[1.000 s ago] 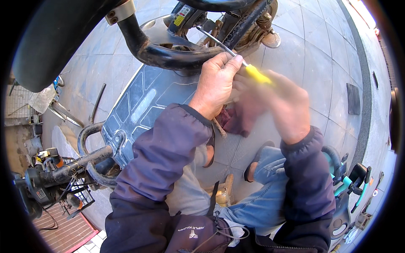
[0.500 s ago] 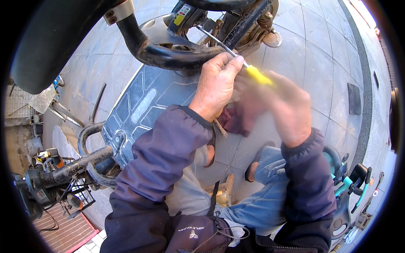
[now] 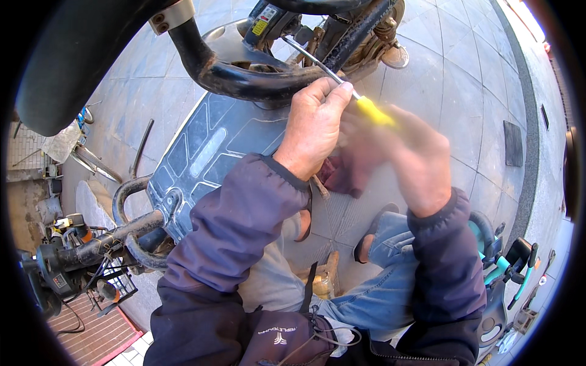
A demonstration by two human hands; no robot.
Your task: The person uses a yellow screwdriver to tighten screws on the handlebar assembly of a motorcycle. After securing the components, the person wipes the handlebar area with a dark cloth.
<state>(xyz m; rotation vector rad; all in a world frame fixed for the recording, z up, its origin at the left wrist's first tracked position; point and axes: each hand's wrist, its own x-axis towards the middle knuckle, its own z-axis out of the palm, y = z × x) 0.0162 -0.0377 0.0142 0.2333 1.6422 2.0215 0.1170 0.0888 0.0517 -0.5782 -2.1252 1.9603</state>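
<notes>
My left hand (image 3: pixel 311 122) pinches the metal shaft of a screwdriver (image 3: pixel 372 111) with a yellow handle. The tip reaches past a curved black tube (image 3: pixel 256 82) into the mechanism (image 3: pixel 268 27) of an upturned or tilted vehicle at the top. My right hand (image 3: pixel 415 165) is at the yellow handle, its fingers smeared by motion, so their grip is unclear. Behind both hands lie a dark red cloth (image 3: pixel 332 180) and what looks like a wooden handle (image 3: pixel 320 186).
A dark footboard (image 3: pixel 201 152) lies left of my hands, with handlebars and switches (image 3: pixel 61 262) at lower left. A wooden block (image 3: pixel 323 274) is between my feet. A black rubber piece (image 3: pixel 512 141) lies on the tiles at right, above a turquoise wheeled object (image 3: pixel 494 268).
The blurred right hand has shifted very slightly down and to the right. My left hand and the screwdriver stay almost in place.
</notes>
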